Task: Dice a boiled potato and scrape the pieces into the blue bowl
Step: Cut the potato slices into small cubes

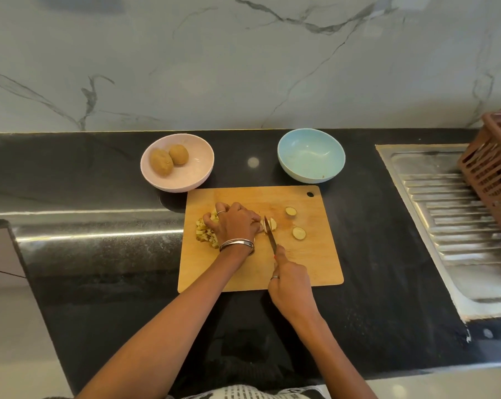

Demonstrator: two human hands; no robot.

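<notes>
Mid-cut on the board

Now we see a board (pixel 301 269) lying on the dark desk (pixel 373 254), with both hands over it. Our left hand (pixel 235 223) sits at the board's 9 o'clock side, its fingers (pixel 212 218) curled down over the uncut potato stub (pixel 272 224) and partly covering a heap of dice (pixel 204 233). Bangles (pixel 237 244) ring that wrist, and a ring shows on one finger.

Our right hand (pixel 291 283) reaches in from 6 o'clock, fingers wrapped round the handle of a knife (pixel 271 234); the handle itself is hidden in the grip. The blade points toward 12 o'clock and stands edge-down in the stub, just beside the left fingertips.

Two round slices (pixel 299 232) lie flat at the board's 3 o'clock side, apart from each other and clear of the blade.

Beyond the board, at 1 o'clock, stands the blue bowl (pixel 311 155), holding no potato. At 11 o'clock a pink bowl (pixel 186 174) touches the board's corner and carries two whole potatoes (pixel 168 159) leaning on one another.

At 3 o'clock, well apart, a steel drainboard (pixel 445 220) is set into the desk, with a brown basket (pixel 494 168) resting tilted on it.
</notes>
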